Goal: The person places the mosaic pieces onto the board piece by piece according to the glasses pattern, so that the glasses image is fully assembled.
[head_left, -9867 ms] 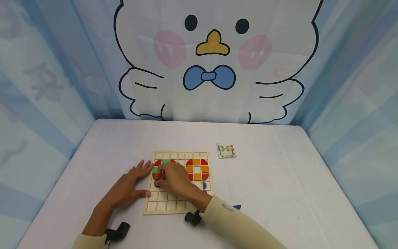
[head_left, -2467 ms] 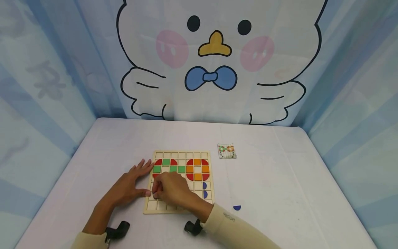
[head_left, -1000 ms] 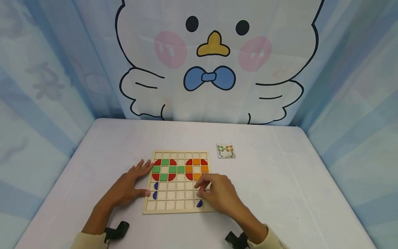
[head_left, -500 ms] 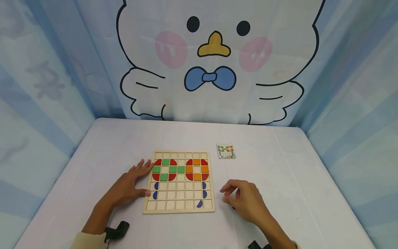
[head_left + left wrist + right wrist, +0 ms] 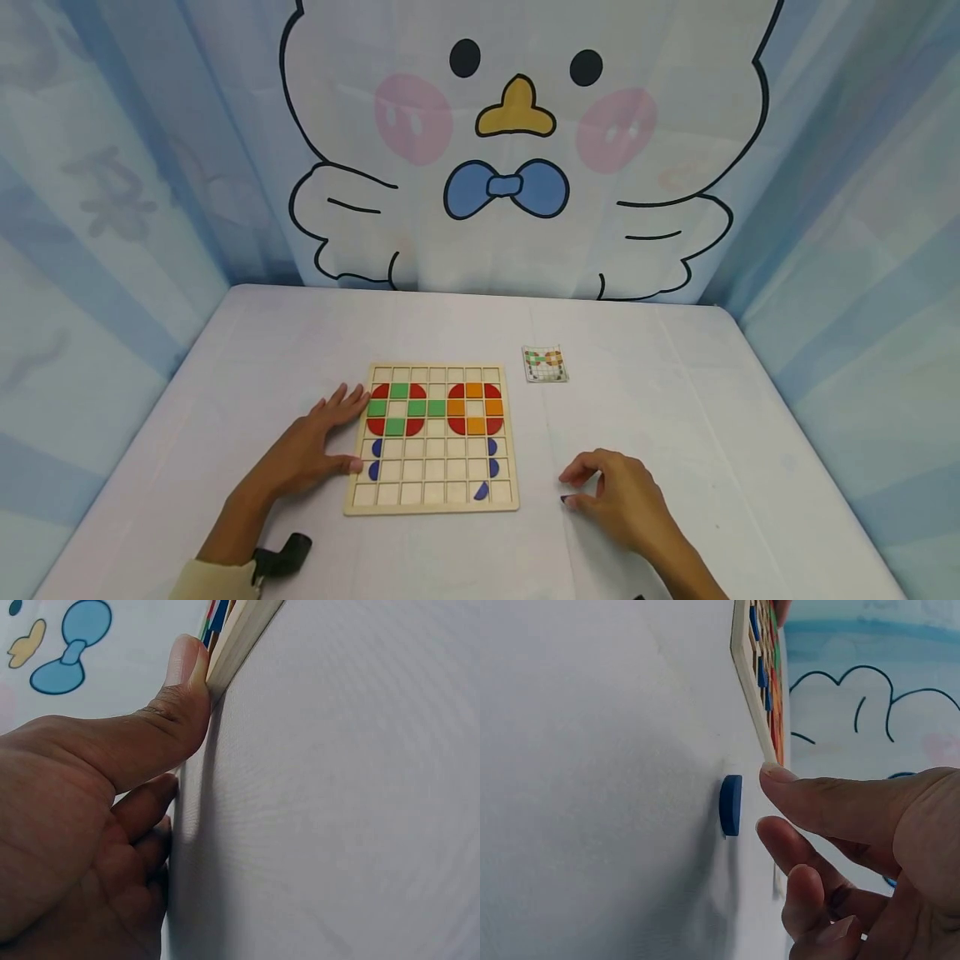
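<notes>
A wooden grid board (image 5: 435, 512) lies on the table with red, green and orange tiles in its upper rows. Blue half-round tiles sit in its lower cells, among them one at left (image 5: 373, 471) and a slanted one at lower right (image 5: 481, 491). My left hand (image 5: 307, 454) rests against the board's left edge, fingers spread, thumb (image 5: 184, 667) touching the rim. To the right of the board, my right hand (image 5: 618, 500) hovers with thumb and fingers parted near a loose blue half-round tile (image 5: 731, 805). The right wrist view shows a gap between fingertips and tile.
Behind the board's right corner lies a small pattern card (image 5: 546, 364) with a coloured grid. A white cloth covers the table (image 5: 712, 400). Printed curtains (image 5: 510, 250) stand along the back and both sides.
My right hand has left the board's left column, passed over its right column and moved right to the loose tile. Two blue tiles now show in the left column. My left hand stays put.
</notes>
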The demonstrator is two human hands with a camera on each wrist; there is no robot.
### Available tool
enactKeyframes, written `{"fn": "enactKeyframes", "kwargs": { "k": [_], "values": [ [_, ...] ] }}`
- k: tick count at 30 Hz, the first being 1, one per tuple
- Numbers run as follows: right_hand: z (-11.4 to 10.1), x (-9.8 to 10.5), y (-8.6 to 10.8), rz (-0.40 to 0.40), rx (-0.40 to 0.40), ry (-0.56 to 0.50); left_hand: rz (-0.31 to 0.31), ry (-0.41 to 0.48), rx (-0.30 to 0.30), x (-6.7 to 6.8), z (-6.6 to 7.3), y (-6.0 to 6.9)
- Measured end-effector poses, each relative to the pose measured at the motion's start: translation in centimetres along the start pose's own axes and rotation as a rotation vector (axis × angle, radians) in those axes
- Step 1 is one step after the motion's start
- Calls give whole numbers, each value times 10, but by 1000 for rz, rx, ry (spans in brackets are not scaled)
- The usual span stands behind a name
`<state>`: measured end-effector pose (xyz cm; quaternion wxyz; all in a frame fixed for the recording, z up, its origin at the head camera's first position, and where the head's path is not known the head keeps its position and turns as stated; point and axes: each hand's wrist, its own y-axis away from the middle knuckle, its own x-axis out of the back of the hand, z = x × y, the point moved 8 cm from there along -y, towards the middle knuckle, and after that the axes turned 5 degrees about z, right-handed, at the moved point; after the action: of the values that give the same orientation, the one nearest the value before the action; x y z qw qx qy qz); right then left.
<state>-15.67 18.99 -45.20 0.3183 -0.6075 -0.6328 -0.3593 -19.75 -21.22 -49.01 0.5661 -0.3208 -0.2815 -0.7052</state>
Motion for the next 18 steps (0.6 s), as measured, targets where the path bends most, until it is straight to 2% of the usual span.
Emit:
{"fn": "enactKeyframes", "kwargs": {
  "k": [8, 18],
  "values": [
    [5, -9, 3, -19, 9, 53, 2, 2, -1, 0, 0, 0],
    [1, -15, 3, -31, 31, 72, -3, -2, 6, -1, -1, 0]
  ]
}}
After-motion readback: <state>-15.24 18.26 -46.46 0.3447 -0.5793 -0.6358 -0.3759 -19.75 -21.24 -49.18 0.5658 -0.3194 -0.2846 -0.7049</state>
